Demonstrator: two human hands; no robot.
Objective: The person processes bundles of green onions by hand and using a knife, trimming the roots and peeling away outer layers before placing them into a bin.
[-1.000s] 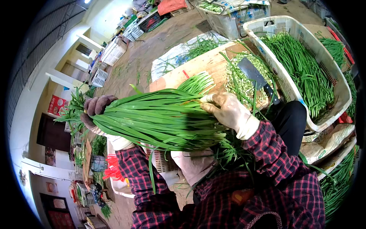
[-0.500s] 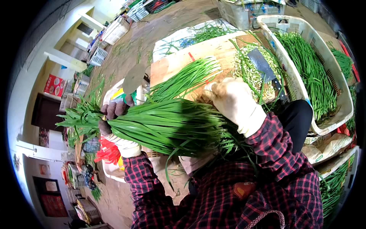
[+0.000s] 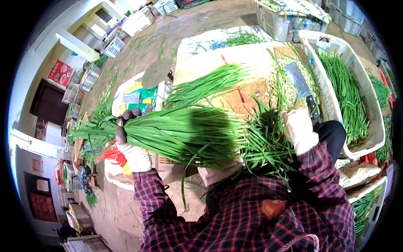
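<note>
Left of the cleaver, left hand alone has its grip round the green bunch, right hand now off it, near the cleaver, grip unclear.

A thick bunch of garlic chives is clasped in the left hand and extends sideways toward the right hand; its leaves are long, flat and bright green, gathered narrow at the left hand's grip and spreading broad toward paler stem ends, which stop short of the right hand; leafy tips splay loosely out past the left hand's outer side; one long blade droops between the hands; a tangle of loose chive leaves, darker and disordered, lies just beside the right hand.
</note>
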